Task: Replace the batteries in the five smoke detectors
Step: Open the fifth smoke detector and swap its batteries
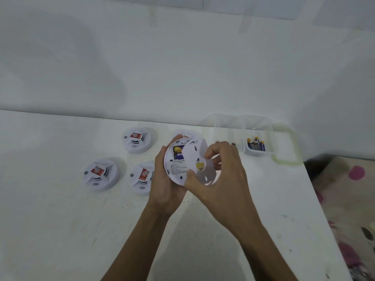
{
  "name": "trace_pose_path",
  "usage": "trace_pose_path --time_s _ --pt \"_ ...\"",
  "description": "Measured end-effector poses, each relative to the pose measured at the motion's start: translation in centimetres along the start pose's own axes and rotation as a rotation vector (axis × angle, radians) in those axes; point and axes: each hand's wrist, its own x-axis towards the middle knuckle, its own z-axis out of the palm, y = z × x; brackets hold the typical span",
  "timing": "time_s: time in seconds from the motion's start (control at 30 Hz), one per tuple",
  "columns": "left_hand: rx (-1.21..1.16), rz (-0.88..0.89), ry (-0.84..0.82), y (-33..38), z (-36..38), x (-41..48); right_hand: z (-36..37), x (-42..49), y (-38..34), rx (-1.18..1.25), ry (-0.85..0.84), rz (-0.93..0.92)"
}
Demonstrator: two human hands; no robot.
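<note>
One detector is cupped back-up in the left hand, above the surface. Its round back plate is pinched at the rim by the fingers of the right hand, half off, with the cells exposed. The plate is best held level and twisted, not pried, with the body braced in the palm so the tabs aren't strained.

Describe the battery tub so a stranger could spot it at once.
On the white table, follow the far edge right to a clear plastic box with pale green latches. In its right end sits a small tub; it alone shows upright blue, gold-capped batteries.
</note>
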Motion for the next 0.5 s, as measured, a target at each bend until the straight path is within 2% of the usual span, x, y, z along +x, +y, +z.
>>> trace_pose_path --time_s 0.03,0.1,0.27,0.33,0.4,0.5 --pt "-0.010 -0.009 0.014 0.2 0.0 0.1 -0.4 0.1 0.4 -0.019 -0.008 -0.041" --pt "-0.021 -0.040 0.029 0.5 -0.4 0.4 -1.3 0.3 1.3 0.114 -0.033 -0.046" --pt "-0.124 -0.138 -0.121 1.6 -1.4 1.0 -2.8 1.5 4.8 0.855 -0.078 0.305" --pt "-0.128 -0.167 -0.148 1.9 -1.7 1.3 -2.7 1.5 6.5 1.041 -0.099 0.399" --pt "-0.132 -0.194 -0.166 2.1 -1.8 1.5 -2.4 1.4 7.9 0.977 -0.063 0.496" --pt "-0.147 -0.241 -0.201 2.2 -2.0 1.8 -1.3 1.4 10.2 0.726 0.010 0.550"
